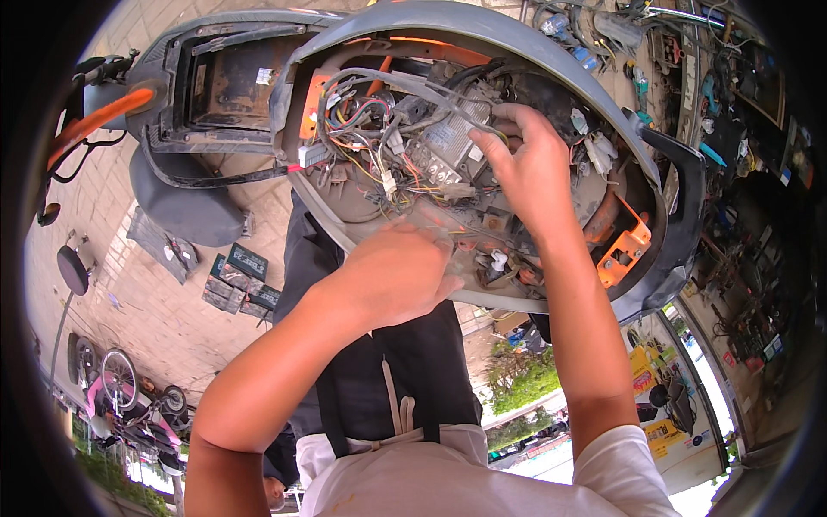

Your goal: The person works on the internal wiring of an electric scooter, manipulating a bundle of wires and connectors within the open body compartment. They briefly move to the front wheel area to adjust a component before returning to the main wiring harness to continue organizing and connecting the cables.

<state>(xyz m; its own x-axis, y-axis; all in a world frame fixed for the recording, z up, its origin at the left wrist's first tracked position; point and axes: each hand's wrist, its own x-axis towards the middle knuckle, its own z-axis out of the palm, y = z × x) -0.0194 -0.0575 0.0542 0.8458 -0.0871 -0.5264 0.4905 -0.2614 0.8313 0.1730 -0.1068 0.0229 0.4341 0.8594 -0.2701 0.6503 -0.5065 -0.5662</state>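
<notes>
An open scooter body (508, 26) of grey plastic lies before me, packed with wiring. Inside sits a finned metal motor controller (457, 142), with screw terminals on its near end. My right hand (538, 168) is closed at its right edge, thumb on the near side and fingers curled behind, partly hidden. Left of the controller is a tangle of coloured wires (366, 116) with a white connector (389, 183). My left hand (392, 267) hovers over the near rim, below those wires, its back toward me. Its fingertips are bent away and smeared, so any hold is hidden.
Orange frame brackets (626, 250) stick out at the body's right end. On the paving at left lie a dark seat (185, 202) and several battery blocks (245, 276). Tools and parts crowd the right side. A pink bicycle (121, 379) stands at lower left, near another person (274, 491).
</notes>
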